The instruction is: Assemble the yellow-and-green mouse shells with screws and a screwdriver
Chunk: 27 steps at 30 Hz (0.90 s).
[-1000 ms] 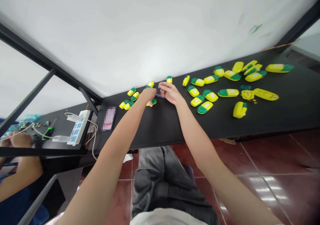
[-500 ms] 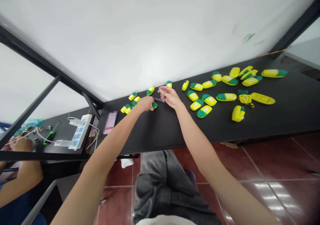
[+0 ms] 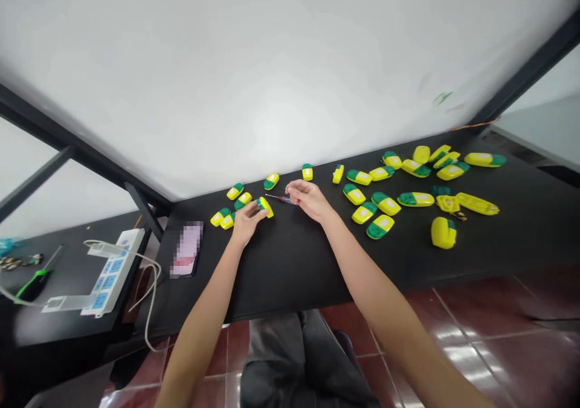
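My left hand (image 3: 247,222) is closed on a small yellow and green device (image 3: 265,207), held just above the black table with its yellow end toward the right. To its right, my right hand (image 3: 309,199) grips a slim screwdriver (image 3: 284,199) by its dark, partly clear handle. The metal shaft points left, toward the device, without touching it. Several similar devices lie around my left hand, among them one (image 3: 235,191) behind it. Another device (image 3: 307,171) stands near the wall, behind my right hand.
Many yellow and green devices (image 3: 415,199) cover the table's right side, with an opened yellow casing (image 3: 477,204) among them. A phone (image 3: 188,249) lies at the left. Beyond the frame post are a white power strip (image 3: 113,272), cables and a green screwdriver (image 3: 34,284).
My left hand has lifted the device off the table and moved it slightly away from the screwdriver. The camera view has shifted, and the other person's arm at the left is out of view.
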### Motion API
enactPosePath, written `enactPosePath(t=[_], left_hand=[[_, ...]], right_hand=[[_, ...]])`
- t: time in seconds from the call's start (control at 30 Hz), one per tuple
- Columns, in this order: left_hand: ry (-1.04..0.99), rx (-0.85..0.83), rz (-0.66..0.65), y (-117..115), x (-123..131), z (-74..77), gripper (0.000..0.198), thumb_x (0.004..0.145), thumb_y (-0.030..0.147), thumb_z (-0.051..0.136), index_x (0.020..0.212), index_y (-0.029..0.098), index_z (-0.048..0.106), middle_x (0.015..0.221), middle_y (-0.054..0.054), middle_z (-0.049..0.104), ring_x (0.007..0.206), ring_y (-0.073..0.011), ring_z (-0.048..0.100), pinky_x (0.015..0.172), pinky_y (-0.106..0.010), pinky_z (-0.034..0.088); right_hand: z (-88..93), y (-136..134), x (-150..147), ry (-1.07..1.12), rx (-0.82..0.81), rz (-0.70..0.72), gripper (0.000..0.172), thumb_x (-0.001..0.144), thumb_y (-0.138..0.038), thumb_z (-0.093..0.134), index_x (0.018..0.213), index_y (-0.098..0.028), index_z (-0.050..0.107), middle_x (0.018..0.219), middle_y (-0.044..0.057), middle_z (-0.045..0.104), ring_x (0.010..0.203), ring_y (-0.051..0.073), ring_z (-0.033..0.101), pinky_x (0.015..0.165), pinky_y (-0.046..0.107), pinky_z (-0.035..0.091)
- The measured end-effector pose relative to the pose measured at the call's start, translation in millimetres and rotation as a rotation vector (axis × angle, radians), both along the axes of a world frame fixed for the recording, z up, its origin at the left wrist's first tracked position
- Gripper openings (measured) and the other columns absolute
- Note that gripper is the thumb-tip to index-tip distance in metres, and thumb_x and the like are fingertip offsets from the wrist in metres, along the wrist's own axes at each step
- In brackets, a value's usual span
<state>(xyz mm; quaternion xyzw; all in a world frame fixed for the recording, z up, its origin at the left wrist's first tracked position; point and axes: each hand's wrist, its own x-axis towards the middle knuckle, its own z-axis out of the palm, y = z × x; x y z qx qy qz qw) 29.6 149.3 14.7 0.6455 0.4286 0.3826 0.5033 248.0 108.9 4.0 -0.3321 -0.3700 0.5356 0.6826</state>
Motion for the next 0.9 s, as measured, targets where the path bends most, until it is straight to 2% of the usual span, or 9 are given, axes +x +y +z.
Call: enactPosePath(t=[0.07,0.13,0.23,0.33,0.43,0.67,0.9], left_hand=[[-0.108,-0.061,-0.021,0.2,-0.9,-6.7,0.064,0.062,0.06,0.094,0.107,0.016,0.082,0.109,-0.011,0.082,0.108,-0.0298,0.075,0.107,-0.049,0.057],[-0.178,-0.119,-0.065,0.7,-0.5,-9.5,0.061,0.057,0.055,0.098,0.103,0.018,0.083,0.106,-0.009,0.082,0.106,-0.028,0.075,0.107,-0.047,0.057],[-0.242,-0.196,-0.147,-0.6,1.0,-9.1,0.057,0.052,0.047,0.103,0.099,0.02,0.085,0.103,-0.006,0.082,0.105,-0.0271,0.075,0.102,-0.043,0.059],[-0.282,-0.25,-0.227,-4.9,2.5,-5.9,0.052,0.053,0.039,0.104,0.097,0.019,0.086,0.102,-0.006,0.082,0.105,-0.0272,0.075,0.101,-0.041,0.06],[-0.292,-0.262,-0.343,-8.8,3.2,-2.3,0.047,0.06,0.036,0.101,0.101,0.02,0.085,0.108,-0.007,0.082,0.11,-0.0271,0.074,0.103,-0.04,0.058],[-0.303,-0.248,-0.363,-9.7,3.2,-1.5,0.045,0.063,0.039,0.1,0.1,0.019,0.085,0.109,-0.007,0.081,0.107,-0.0253,0.073,0.103,-0.039,0.056],[-0.306,-0.237,-0.395,-10.7,4.3,-2.3,0.043,0.065,0.04,0.099,0.1,0.02,0.085,0.104,-0.006,0.082,0.099,-0.0219,0.073,0.095,-0.035,0.056]], right_hand=[[-2.4,-1.8,-4.9,-0.036,-0.025,0.039,0.045,0.059,-0.055,0.1,0.082,-0.023,0.078,0.085,0.001,0.07,0.063,0.009,0.047,0.058,0.028,0.039],[-4.3,-4.0,-9.7,-0.069,-0.049,0.08,0.043,0.059,-0.053,0.1,0.081,-0.023,0.079,0.094,0.002,0.072,0.069,0.01,0.052,0.062,0.029,0.042],[-4.8,-8.2,-15.2,-0.112,-0.076,0.132,0.038,0.061,-0.05,0.101,0.077,-0.023,0.079,0.107,0.004,0.074,0.086,0.014,0.062,0.076,0.031,0.05],[-2.8,-12.5,-18.5,-0.142,-0.09,0.169,0.036,0.062,-0.051,0.1,0.076,-0.025,0.079,0.113,0.004,0.074,0.105,0.02,0.066,0.097,0.037,0.052],[-0.3,-15.9,-19.6,-0.166,-0.093,0.195,0.036,0.064,-0.053,0.099,0.076,-0.026,0.079,0.115,0.004,0.074,0.113,0.022,0.066,0.106,0.042,0.05],[2.4,-18.6,-18.1,-0.213,-0.09,0.218,0.037,0.064,-0.054,0.099,0.076,-0.025,0.078,0.116,0.005,0.073,0.118,0.025,0.066,0.111,0.045,0.048],[4.3,-18.9,-18.7,-0.236,-0.071,0.236,0.036,0.068,-0.051,0.098,0.076,-0.024,0.076,0.112,0.004,0.071,0.112,0.022,0.065,0.107,0.041,0.048]])
